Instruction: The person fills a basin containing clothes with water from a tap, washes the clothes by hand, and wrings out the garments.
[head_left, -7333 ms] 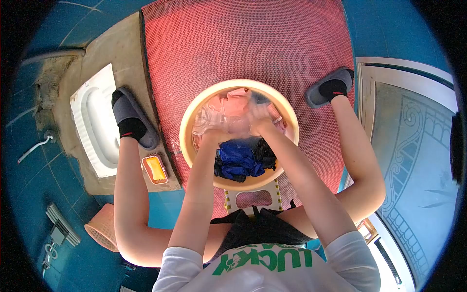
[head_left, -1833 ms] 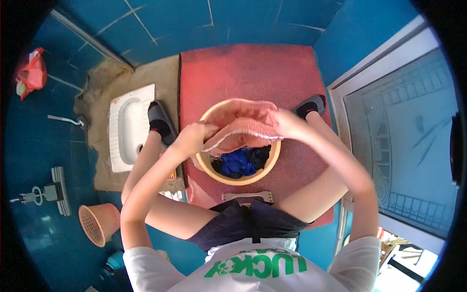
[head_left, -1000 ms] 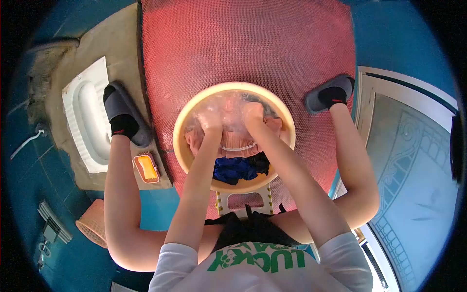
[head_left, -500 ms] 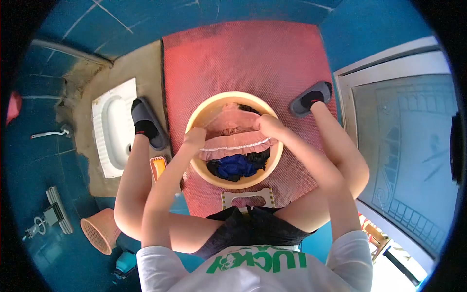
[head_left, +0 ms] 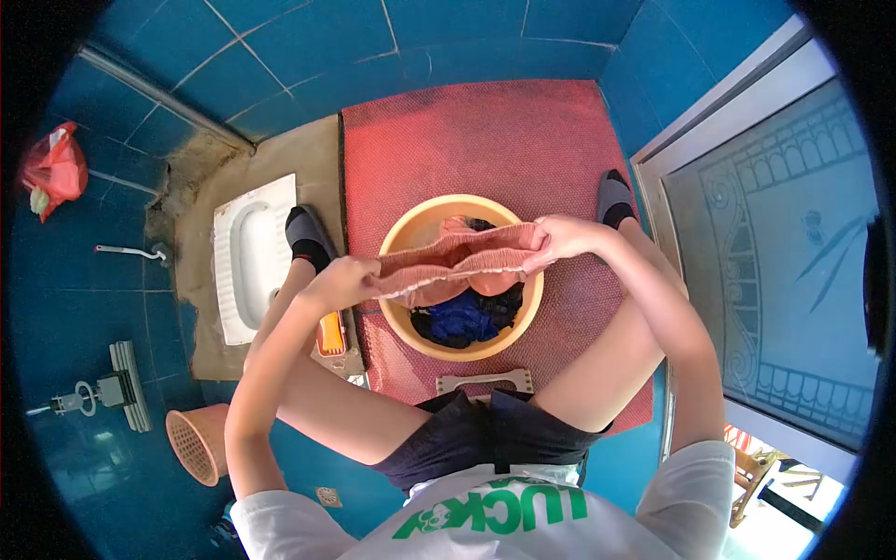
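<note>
Plainly, from your head camera, you hold the pink garment [head_left: 492, 264] stretched between both hands, above the yellow basin [head_left: 461, 354]. Your left hand [head_left: 345, 282] has its fingers closed on one end of the gathered band, just past the basin's rim on that side. Your right hand [head_left: 567, 239] pinches the other end between thumb and fingers, a little farther forward than the left. Between them you have the band's two edges standing slightly apart, with the rest of the cloth hanging toward the basin.

Under it, on the side nearer you, lie a blue cloth [head_left: 464, 319] and, beside that, a black cloth [head_left: 505, 306]. You have the basin standing on a red mat [head_left: 485, 140], between your slippered feet, and a low stool [head_left: 483, 381] just on your side of it. To your left you have a white squat toilet [head_left: 225, 271] set in the floor, an orange-and-yellow box [head_left: 331, 334] near your left leg, and a pink wastebasket [head_left: 198, 446] farther back.
</note>
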Motion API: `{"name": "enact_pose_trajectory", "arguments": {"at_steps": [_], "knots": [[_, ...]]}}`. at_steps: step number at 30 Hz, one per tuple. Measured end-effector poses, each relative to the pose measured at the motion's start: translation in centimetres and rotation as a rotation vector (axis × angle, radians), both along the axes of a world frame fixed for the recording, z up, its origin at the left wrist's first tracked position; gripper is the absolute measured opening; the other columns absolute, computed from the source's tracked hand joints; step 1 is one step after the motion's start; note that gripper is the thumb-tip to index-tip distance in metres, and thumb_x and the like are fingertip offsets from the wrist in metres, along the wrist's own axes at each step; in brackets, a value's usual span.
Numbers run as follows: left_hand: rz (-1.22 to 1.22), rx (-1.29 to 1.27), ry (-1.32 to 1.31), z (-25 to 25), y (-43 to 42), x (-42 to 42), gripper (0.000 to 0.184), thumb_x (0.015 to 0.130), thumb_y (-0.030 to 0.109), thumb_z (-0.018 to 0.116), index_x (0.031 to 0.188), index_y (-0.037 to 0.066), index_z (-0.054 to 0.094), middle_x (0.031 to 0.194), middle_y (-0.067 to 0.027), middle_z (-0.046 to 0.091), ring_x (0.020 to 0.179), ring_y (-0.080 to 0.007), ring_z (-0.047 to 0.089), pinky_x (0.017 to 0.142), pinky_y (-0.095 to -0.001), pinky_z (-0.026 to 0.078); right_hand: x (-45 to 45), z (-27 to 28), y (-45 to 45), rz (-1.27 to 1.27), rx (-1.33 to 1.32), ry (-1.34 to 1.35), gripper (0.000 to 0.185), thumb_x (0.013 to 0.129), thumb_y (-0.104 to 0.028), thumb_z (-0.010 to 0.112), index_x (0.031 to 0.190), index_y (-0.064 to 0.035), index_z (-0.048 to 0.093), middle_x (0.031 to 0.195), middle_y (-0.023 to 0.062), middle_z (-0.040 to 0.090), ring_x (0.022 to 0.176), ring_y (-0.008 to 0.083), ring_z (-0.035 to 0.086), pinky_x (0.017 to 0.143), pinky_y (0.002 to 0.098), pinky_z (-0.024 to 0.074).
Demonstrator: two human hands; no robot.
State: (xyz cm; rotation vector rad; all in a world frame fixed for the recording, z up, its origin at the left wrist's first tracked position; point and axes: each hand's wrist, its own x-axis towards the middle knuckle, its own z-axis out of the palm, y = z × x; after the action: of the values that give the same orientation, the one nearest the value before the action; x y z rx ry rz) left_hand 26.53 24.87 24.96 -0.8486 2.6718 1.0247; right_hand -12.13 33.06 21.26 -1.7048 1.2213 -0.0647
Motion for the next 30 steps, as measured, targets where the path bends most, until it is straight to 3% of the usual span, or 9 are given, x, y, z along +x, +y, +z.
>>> {"name": "enact_pose_trajectory", "arguments": {"at_steps": [4,7,8,13,16,19,23,26,30], "knots": [[0.292,-0.086,0.198,4.6,1.3,-1.3,0.019,0.069,0.006,0.062,0.082,0.0,0.049,0.067,-0.0195,0.052,0.061,-0.0335,0.055,0.059,-0.0359,0.044,1.3,2.1,0.1,-0.169,-0.418,0.029,0.02,0.072,-0.009,0.064,0.067,-0.0017,0.046,0.071,0.0043,0.053,0.067,0.0158,0.056,0.059,0.0295,0.0444],[0.5,-0.081,0.369,4.1,0.0,-1.1,0.016,0.071,0.004,0.059,0.082,0.0,0.049,0.066,-0.0176,0.05,0.055,-0.027,0.053,0.056,-0.0331,0.043,1.0,2.9,0.4,-0.452,-0.172,-0.317,0.016,0.073,-0.003,0.059,0.069,-0.0037,0.044,0.069,-0.0024,0.047,0.067,0.0066,0.048,0.056,0.0239,0.0406],[0.558,-0.083,0.37,3.9,-0.5,-1.0,0.015,0.073,0.003,0.057,0.085,0.0,0.049,0.066,-0.0155,0.051,0.056,-0.0164,0.051,0.054,-0.0292,0.043,1.0,4.0,0.6,-0.474,-0.135,-0.517,0.015,0.073,0.001,0.055,0.071,-0.005,0.041,0.07,-0.0051,0.042,0.068,0.0024,0.042,0.055,0.0199,0.0365],[0.66,-0.023,0.624,4.5,0.0,-3.1,0.022,0.079,0.003,0.056,0.099,0.004,0.048,0.078,-0.0077,0.061,0.066,-0.0083,0.053,0.058,-0.0252,0.044,1.2,6.6,0.1,-0.629,-0.402,-0.548,0.013,0.073,0.001,0.054,0.069,-0.0058,0.044,0.067,-0.0044,0.046,0.066,0.0036,0.045,0.058,0.0214,0.0374],[0.737,0.396,0.985,6.8,1.1,-5.4,0.044,0.085,0.002,0.053,0.126,0.001,0.037,0.112,-0.0135,0.054,0.1,-0.0173,0.054,0.085,-0.029,0.044,2.7,7.5,-0.2,-0.779,-0.345,-0.713,0.011,0.073,0.001,0.054,0.069,-0.0061,0.046,0.069,-0.0043,0.046,0.068,0.0043,0.046,0.061,0.0203,0.0365],[0.84,0.37,0.962,6.9,1.5,-7.3,0.041,0.087,0.002,0.051,0.126,0.0,0.037,0.106,-0.0101,0.057,0.097,-0.014,0.055,0.084,-0.0259,0.044,5.2,8.7,-0.4,-0.814,-0.331,-0.736,0.01,0.073,0.0,0.056,0.072,-0.0067,0.049,0.073,-0.0028,0.049,0.071,0.0067,0.049,0.064,0.0213,0.04],[0.537,0.232,0.873,4.2,2.6,-10.1,0.049,0.082,0.007,0.059,0.126,0.0,0.038,0.112,-0.0154,0.055,0.099,-0.02,0.056,0.084,-0.0302,0.046,9.2,7.9,-0.7,-0.63,-0.362,-0.707,0.016,0.077,-0.009,0.064,0.074,-0.0062,0.049,0.074,-0.0005,0.051,0.071,0.0076,0.051,0.062,0.0242,0.0431],[0.527,0.27,0.76,3.4,3.3,-11.1,0.077,0.068,0.026,0.075,0.128,-0.002,0.034,0.117,-0.024,0.051,0.107,-0.0302,0.054,0.086,-0.035,0.045,10.3,7.9,-0.8,-0.628,-0.242,-0.762,0.015,0.083,-0.011,0.061,0.076,-0.0042,0.05,0.07,-0.0015,0.052,0.07,0.0038,0.05,0.061,0.0208,0.0411],[0.441,-0.042,0.611,4.9,3.7,-11.0,0.093,0.056,0.027,0.081,0.129,-0.002,0.031,0.113,-0.0241,0.053,0.107,-0.0364,0.052,0.085,-0.0403,0.045,10.7,7.8,-0.6,-0.522,-0.346,-0.686,0.009,0.084,-0.008,0.059,0.081,-0.0019,0.053,0.076,-0.0009,0.055,0.074,0.0042,0.05,0.066,0.021,0.0417]]}}
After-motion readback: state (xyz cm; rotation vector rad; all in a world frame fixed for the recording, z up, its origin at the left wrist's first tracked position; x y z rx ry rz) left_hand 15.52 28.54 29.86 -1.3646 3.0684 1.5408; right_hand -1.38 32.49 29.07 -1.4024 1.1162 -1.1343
